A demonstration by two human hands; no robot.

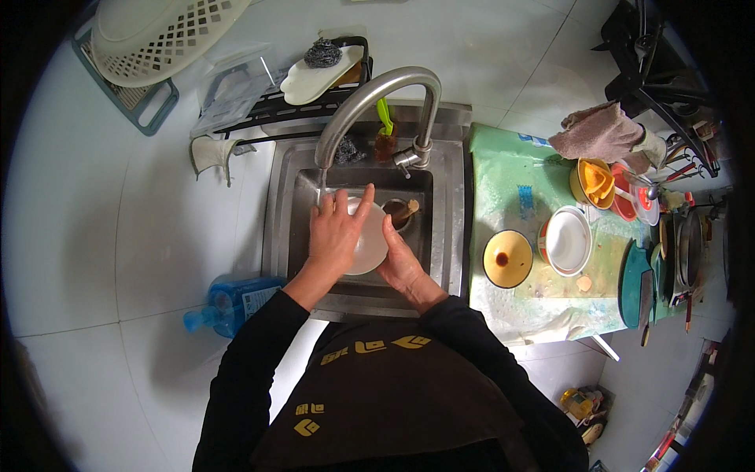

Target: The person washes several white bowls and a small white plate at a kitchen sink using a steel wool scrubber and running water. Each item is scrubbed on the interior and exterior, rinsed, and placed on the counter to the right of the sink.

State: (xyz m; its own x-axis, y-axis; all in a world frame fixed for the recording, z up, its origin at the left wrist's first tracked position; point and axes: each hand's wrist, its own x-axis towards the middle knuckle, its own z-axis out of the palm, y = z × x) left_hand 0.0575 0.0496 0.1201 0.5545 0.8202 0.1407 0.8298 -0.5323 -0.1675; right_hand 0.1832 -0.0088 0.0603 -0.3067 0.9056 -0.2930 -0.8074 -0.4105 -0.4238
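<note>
A whitish bowl [370, 242] is held over the stainless steel sink [301, 253], between my two hands. My left hand [339, 227] lies over its left side with fingers spread. The bowl's right edge rests against the thumb and palm of my right hand [404, 259]. From the curved metal faucet [377, 88] a thin stream of water falls just beyond my left fingertips. Behind the bowl, a brown object with a pale end [411, 206] stands at the round drain opening. A green-handled brush [385, 121] and a dark scouring pad [349, 152] lie at the sink's back ledge.
Right of the sink, a green-covered table [501, 147] bears a yellow bowl with dark liquid [507, 259], a white bowl [566, 241], a teal cutting board [632, 283] and a knife [646, 298]. A blue bottle [233, 307] lies at left. Behind are a black rack [283, 106] and a white colander [159, 65].
</note>
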